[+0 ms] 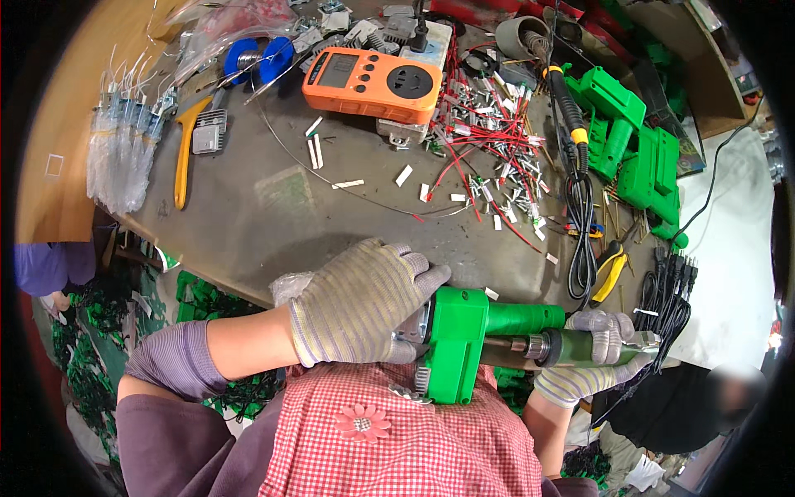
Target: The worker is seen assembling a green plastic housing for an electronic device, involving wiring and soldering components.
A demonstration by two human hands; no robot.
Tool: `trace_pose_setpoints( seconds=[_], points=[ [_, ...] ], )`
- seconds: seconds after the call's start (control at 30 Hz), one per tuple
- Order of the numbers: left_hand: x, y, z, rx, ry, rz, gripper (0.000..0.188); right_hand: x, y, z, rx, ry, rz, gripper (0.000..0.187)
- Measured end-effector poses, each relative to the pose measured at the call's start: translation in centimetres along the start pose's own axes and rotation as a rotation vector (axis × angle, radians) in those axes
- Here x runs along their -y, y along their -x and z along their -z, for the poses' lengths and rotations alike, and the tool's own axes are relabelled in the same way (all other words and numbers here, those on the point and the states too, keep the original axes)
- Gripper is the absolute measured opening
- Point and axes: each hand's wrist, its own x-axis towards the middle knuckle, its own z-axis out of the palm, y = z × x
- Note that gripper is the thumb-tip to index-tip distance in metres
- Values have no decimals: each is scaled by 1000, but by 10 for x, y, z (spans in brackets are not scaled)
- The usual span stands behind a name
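Observation:
My left hand (356, 298), in a striped knit glove, is closed around the silver front end of a green power-tool housing (460, 340). The housing lies on its side at the table's near edge, its green handle (526, 317) pointing right. My right hand (606, 333), gloved too, wraps round a dark green power screwdriver (570, 348). Its metal bit points left, reaching the side of the housing below the handle; the very tip is hidden. A crumpled piece of clear plastic (290, 287) sits beside my left wrist.
Red-wired white connectors (505, 149) lie heaped behind the tool. An orange meter (373, 83) and blue solder spool (258, 60) stand farther back. On the right are a soldering iron (567, 103), yellow pliers (610, 277), black cords (667, 290) and green housings (650, 170).

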Motion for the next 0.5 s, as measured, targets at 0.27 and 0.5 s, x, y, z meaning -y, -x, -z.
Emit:
trace_pose_setpoints(
  seconds=[0.27,0.5],
  points=[
    [-2,0,0,-31,-11,7,89,0,-1,1,59,-11,-42,42],
    [-7,3,-2,-64,-6,55,91,11,-9,13,172,86,-91,46]
  ],
)
